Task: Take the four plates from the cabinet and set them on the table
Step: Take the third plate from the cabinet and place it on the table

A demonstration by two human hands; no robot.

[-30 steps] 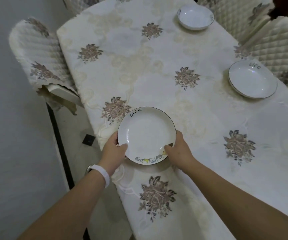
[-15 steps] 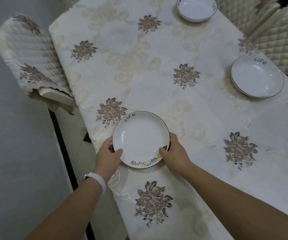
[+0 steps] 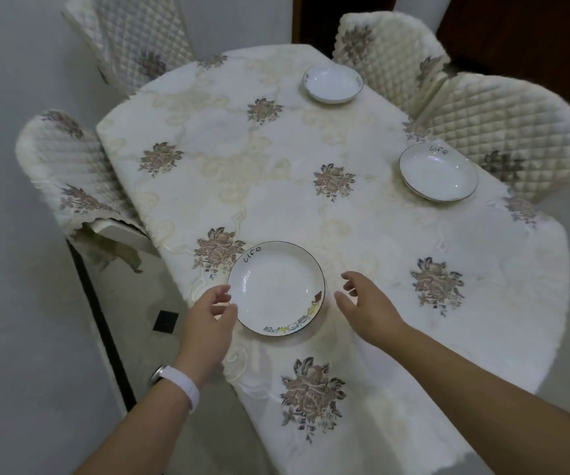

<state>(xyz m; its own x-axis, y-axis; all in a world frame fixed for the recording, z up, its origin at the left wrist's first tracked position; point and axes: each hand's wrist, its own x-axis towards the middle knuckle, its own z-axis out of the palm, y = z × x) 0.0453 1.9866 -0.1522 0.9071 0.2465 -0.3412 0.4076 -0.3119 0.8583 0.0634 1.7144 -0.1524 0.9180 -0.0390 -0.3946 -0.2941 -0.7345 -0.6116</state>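
**tablewatcher:** Any writing to read here? All I get is "life", in black handwritten-style lowercase, on the near plate [image 3: 276, 289] by the table's [image 3: 276, 186] left edge, close to the front corner. It sits on the far-left part of that plate's rim.

**dishnerd:** Yep, and the same word is on the right plate [image 3: 437, 173], the one at the table's right edge. It's on the far side of the rim, a bit fainter but still readable. The far plate [image 3: 333, 84], up by the far right corner, has small dark marks on its rim too, but they're way too tiny for me to read.
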